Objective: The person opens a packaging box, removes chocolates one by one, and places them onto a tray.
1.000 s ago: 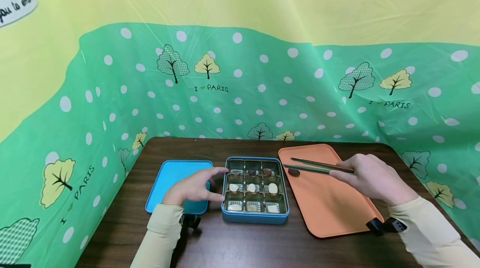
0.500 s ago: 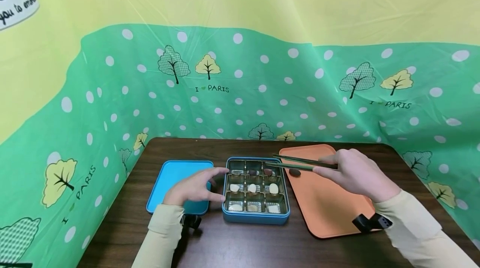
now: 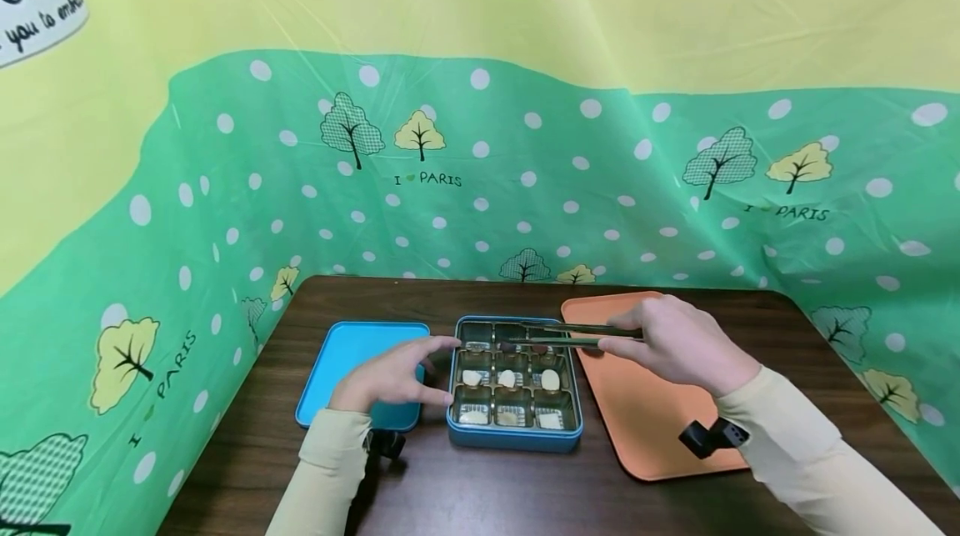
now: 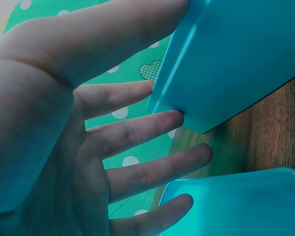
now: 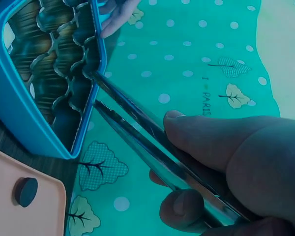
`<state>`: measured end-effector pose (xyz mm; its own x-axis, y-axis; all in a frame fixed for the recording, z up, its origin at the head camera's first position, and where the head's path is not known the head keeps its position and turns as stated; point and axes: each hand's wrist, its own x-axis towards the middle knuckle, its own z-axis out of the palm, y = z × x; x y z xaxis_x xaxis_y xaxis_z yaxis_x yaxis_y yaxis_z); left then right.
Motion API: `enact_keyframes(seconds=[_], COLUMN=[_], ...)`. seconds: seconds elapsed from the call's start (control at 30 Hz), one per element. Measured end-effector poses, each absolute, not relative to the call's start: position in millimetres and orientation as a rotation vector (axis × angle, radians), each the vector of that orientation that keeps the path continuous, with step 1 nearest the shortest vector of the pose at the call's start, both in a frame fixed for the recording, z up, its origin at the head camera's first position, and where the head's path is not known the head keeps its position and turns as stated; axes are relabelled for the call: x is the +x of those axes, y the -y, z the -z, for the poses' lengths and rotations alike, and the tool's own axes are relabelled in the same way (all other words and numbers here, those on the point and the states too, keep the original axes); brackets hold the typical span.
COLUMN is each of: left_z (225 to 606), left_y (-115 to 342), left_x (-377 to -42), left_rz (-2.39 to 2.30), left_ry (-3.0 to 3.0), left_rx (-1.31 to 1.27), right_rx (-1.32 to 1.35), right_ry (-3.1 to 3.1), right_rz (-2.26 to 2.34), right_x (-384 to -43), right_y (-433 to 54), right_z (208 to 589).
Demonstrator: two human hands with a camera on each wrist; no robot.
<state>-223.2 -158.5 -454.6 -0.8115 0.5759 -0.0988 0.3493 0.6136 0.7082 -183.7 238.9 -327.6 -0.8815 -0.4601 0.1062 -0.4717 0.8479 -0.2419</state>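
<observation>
My right hand (image 3: 686, 344) holds metal tweezers (image 5: 152, 145) between thumb and fingers. Their two tips stand apart over the back row of a blue tin (image 3: 515, 438), with nothing between them in the right wrist view. The tin has a divided metallic insert. Pale pieces, among them a rounded white one (image 3: 550, 379), sit in the middle and front rows; dark pieces in the back row are partly covered by the tweezers. My left hand (image 3: 390, 373) rests thumb and index fingertips at the tin's left side, its other fingers extended in the left wrist view.
A blue lid (image 3: 352, 353) lies left of the tin, partly under my left hand. At the right is an orange tray (image 3: 645, 428) with one dark round piece (image 5: 26, 191) near its edge. Green patterned cloth (image 3: 480, 227) hangs behind the brown table (image 3: 465, 494).
My right hand has moved left with the tweezers, from above the orange tray to over the tin's back row. The left hand stays at the tin; the dark piece remains on the tray.
</observation>
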Motion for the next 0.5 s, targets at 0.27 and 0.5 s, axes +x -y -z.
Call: enact_keyframes(seconds=[0.27, 0.5], left_z=[455, 455], left_y=[158, 159], left_x=[-224, -223], left_rz=[-1.006, -1.014], left_ry=[-2.528, -2.522], left_rx=[0.754, 0.763], right_rx=[0.857, 0.866], right_ry=[2.949, 2.989], right_rz=[-0.354, -0.316], right_x=[-192, -198], right_y=[-228, -220], right_z=[327, 328])
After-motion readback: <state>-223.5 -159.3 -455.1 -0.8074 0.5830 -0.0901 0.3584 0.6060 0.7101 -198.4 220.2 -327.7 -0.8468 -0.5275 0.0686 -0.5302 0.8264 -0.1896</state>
